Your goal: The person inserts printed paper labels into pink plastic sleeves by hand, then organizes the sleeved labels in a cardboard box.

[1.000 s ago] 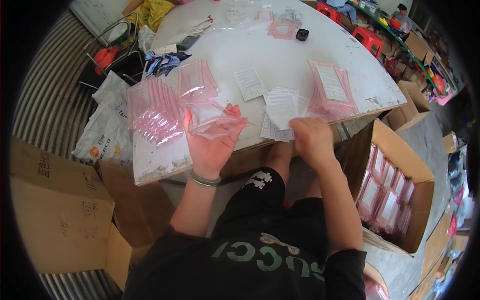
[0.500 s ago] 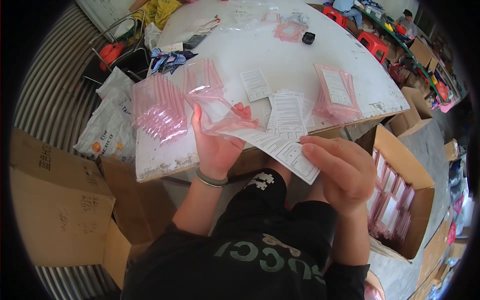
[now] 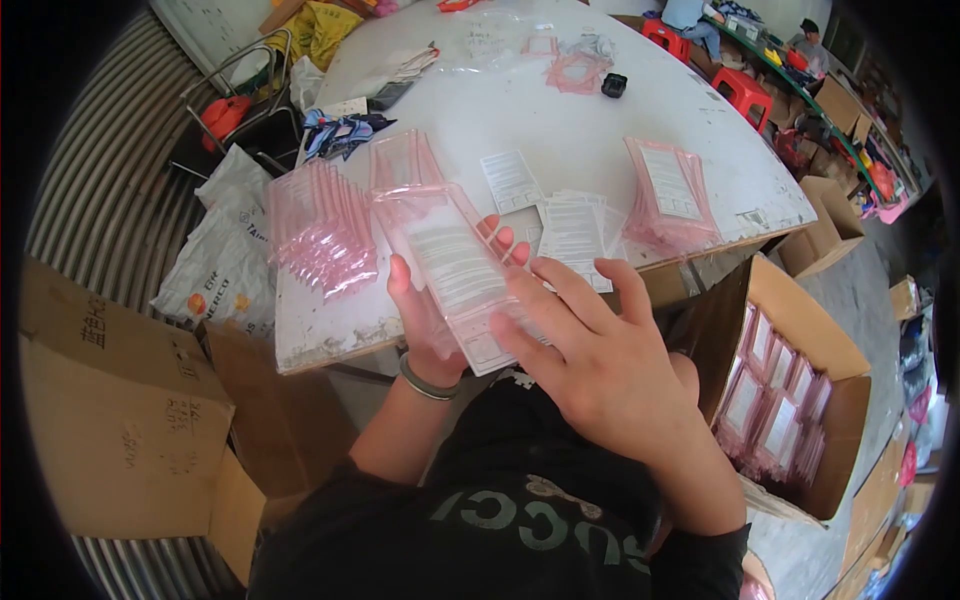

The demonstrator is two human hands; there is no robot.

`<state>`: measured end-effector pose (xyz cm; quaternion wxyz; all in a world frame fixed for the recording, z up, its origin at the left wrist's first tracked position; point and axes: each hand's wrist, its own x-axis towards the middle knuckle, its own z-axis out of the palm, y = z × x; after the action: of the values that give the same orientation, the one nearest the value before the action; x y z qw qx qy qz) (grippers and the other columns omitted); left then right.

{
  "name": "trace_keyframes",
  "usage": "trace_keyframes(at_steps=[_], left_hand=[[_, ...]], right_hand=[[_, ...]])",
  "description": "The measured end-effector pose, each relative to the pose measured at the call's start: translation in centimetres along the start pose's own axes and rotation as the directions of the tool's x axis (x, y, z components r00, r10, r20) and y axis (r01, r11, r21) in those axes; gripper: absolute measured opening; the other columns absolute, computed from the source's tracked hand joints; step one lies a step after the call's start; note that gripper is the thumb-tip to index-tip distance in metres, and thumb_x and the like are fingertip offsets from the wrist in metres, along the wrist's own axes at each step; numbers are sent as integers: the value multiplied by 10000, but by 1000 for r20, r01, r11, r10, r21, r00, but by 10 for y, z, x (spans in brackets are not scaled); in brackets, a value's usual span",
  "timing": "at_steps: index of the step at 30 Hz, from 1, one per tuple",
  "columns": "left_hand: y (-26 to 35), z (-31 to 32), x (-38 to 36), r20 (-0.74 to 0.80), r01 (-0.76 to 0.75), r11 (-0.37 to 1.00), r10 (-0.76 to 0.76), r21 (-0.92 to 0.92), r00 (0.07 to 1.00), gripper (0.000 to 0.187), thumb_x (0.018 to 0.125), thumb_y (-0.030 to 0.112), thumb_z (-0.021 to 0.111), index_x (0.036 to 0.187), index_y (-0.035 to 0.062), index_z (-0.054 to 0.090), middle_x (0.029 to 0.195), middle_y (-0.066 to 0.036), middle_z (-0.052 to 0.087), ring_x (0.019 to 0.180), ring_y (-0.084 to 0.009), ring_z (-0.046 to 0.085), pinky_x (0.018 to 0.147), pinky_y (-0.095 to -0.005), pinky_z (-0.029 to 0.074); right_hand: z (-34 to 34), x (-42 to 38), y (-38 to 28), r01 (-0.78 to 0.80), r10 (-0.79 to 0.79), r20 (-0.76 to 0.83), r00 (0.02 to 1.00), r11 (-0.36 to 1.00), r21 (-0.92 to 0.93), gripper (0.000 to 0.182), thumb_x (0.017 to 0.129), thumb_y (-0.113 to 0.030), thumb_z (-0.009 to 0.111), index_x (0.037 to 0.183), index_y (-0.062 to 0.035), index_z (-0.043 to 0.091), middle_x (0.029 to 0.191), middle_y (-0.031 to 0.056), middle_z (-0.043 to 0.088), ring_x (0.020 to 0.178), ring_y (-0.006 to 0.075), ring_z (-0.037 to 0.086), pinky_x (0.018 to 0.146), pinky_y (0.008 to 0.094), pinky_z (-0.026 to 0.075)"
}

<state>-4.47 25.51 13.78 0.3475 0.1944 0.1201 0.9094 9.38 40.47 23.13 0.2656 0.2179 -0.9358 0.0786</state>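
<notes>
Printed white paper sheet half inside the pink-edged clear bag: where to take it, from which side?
Take the printed white paper sheet by its bare near end, coming from the person's side. The far part already sits inside the pink-edged clear plastic bag, which the left hand backs; the right hand lies over it.

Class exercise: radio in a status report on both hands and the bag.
Left hand holding pink bag, printed card inside. Right hand flat on its lower end. Nothing obstructing.

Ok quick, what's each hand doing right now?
Left hand: closed around the pink plastic bag with the printed card going in.
Right hand: open, fingers spread flat, pressing on the card's lower end.
</notes>
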Motion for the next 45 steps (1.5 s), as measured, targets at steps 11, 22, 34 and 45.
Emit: trace_keyframes(at_steps=[11, 22, 34, 45], left_hand=[[-11, 1, -4, 59, -29, 995, 24, 97, 998, 1309, 659, 818, 711, 1524, -45, 243, 1375, -175, 524, 1304, -336, 501, 1118, -478, 424], [-18, 0, -10, 57, 70, 997, -68, -27, 996, 1321, 664, 780, 732, 1532, -59, 196, 1394, -186, 502, 1326, -342, 470, 1121, -475, 420], [-24, -8, -11, 107, 52, 997, -46, -54, 993, 1233, 720, 820, 639, 1530, -23, 247, 1404, -204, 513, 1336, -384, 485, 1144, -523, 405], [-20, 6, -12, 0, 82, 996, -82, 44, 997, 1377, 647, 753, 778, 1547, -69, 137, 1409, -193, 497, 1328, -327, 485, 1129, -453, 417]], right_hand=[[7, 2, 10, -36, 40, -8, 999, 942, 332, 234, 816, -236, 733, 1029, -139, 736, 1293, 104, 580, 1194, 270, 537, 985, 559, 403], [-4, 5, 14, 10, -7, -11, 1000, 946, 323, 190, 806, -192, 713, 962, -85, 727, 1052, 69, 623, 952, 253, 608, 786, 376, 453], [-5, 0, 17, -3, -7, 26, 1000, 937, 348, 346, 719, -178, 816, 1045, -110, 723, 1246, 128, 659, 1104, 337, 639, 933, 462, 496], [2, -1, 8, 16, -7, -61, 998, 987, 158, 217, 776, -163, 733, 985, -104, 726, 1177, 131, 653, 1050, 286, 648, 946, 503, 476]])
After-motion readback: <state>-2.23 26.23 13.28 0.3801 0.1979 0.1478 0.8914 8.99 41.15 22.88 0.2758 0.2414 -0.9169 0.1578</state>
